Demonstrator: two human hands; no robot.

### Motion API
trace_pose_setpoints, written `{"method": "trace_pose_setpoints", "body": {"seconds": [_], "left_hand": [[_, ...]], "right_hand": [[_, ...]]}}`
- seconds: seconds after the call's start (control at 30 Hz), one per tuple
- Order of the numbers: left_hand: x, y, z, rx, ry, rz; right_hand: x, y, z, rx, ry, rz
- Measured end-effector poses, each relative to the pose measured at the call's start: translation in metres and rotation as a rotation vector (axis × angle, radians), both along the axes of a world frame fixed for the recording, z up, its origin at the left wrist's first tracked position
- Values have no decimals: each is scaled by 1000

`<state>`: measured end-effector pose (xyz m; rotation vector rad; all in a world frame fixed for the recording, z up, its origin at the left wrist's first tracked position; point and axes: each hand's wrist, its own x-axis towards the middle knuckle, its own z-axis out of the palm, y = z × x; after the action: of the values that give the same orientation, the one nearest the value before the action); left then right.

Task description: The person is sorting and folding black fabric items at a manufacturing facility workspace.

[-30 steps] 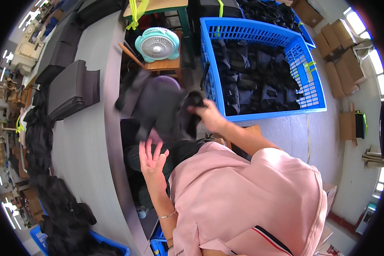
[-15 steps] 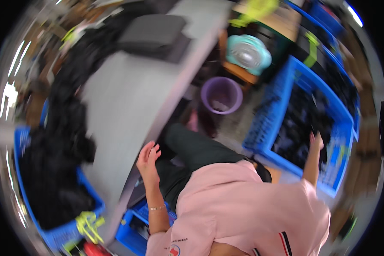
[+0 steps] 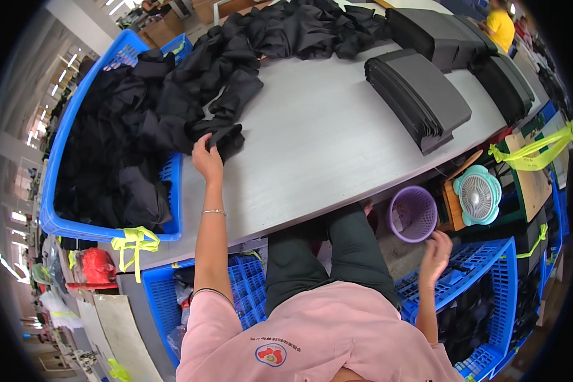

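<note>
The left hand [image 3: 207, 159] has its grip closed on a folded black fabric piece [image 3: 226, 137] at the near edge of the black fabric pile [image 3: 235, 57]; its fingertips are hidden under the cloth. The piece lies on the grey tabletop [image 3: 325, 140], its long axis running away from the blue crate [image 3: 57, 191] beside it. The right hand [image 3: 436, 251] hangs released, fingers loose, above the blue basket [image 3: 484, 267], beside a purple bin [image 3: 410, 213].

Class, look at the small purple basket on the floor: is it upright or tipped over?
Upright: the purple basket stands beside the small fan, its round open rim facing up, the inside visible.
</note>
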<state>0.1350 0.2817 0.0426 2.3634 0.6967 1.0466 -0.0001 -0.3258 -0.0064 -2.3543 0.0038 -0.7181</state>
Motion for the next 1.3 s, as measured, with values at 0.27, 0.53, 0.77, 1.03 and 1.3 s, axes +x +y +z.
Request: {"method": "trace_pose_setpoints", "body": {"seconds": [0.27,0.53,0.77,1.03,1.3], "left_hand": [[-46,-146,21,-330,53,-509],[-92,-224,59,-144,68,-946],[-105,-248,74,-536,97,-875],[-143,-284,56,-1032,170,-1014],[-158,-281,71,-840,212,-1420]], "right_hand": [[66,213,69,-123,-313,798],[107,256,20,-316,-276,801],[109,232,39,572,938,905],[120,252,42,1204,401,1070],[112,216,23,1595,550,974]]}}
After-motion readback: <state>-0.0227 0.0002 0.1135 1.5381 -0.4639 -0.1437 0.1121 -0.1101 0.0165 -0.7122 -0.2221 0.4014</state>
